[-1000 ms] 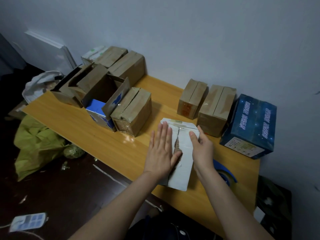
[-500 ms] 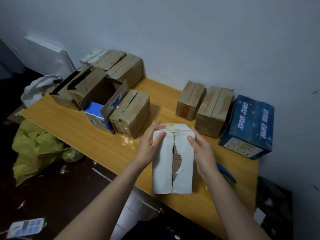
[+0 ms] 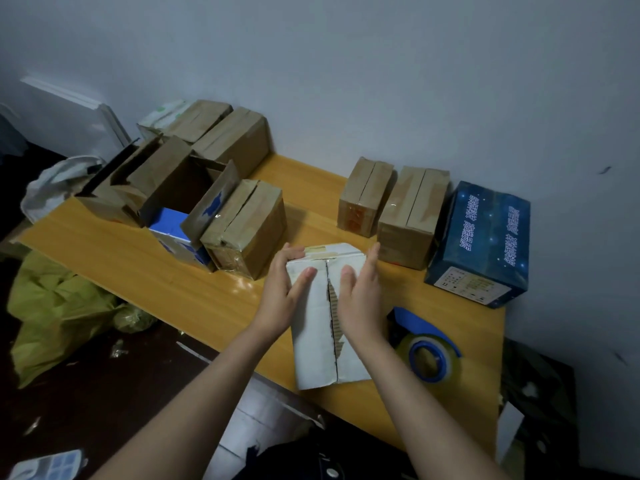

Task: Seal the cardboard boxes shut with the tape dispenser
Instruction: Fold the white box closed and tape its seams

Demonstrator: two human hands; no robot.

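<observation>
Legend, as I view it: a yellow wooden table (image 3: 145,271) stands against a pale wall (image 3: 381,81). On the dark floor (image 3: 86,393) to its left lie a crumpled yellow-green bag (image 3: 59,317) and a white bag (image 3: 52,188). A white panel (image 3: 69,123) leans on the wall.

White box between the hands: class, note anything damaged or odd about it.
The white box is torn along its centre seam: a jagged strip of white facing is gone, baring brown corrugated card. The left hand and right hand hold its sides; the tape dispenser lies unused beside it.
</observation>
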